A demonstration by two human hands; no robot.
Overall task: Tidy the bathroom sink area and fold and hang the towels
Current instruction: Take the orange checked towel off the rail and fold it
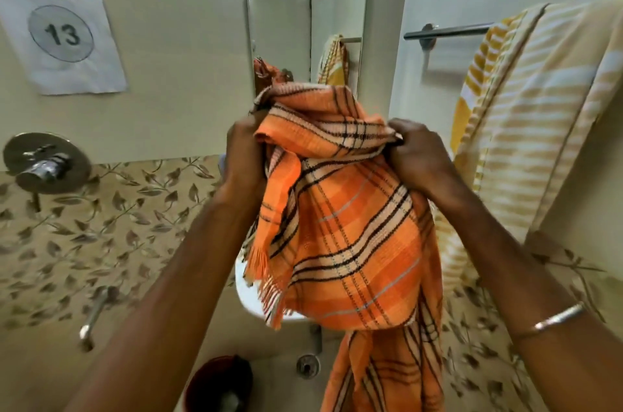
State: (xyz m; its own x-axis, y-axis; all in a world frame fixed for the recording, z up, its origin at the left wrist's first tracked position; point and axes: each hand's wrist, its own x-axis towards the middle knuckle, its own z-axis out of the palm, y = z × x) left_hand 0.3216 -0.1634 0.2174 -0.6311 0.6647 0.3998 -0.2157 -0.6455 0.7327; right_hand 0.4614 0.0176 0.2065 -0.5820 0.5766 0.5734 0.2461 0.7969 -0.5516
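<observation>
Both fists clenched on the bunched top of the orange towel (340, 226) — left hand (244, 155) and right hand (416, 155) level, held up over the sink (251, 297) — yet likely to snag or drop the long tail hanging low, so crumpled and unevenly gathered.

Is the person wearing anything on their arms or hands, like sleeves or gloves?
No gloves and no sleeves in view: both forearms are bare. The left hand wears nothing. Near the right hand, a thin silver-coloured bangle circles the wrist. No rings can be seen.
</observation>
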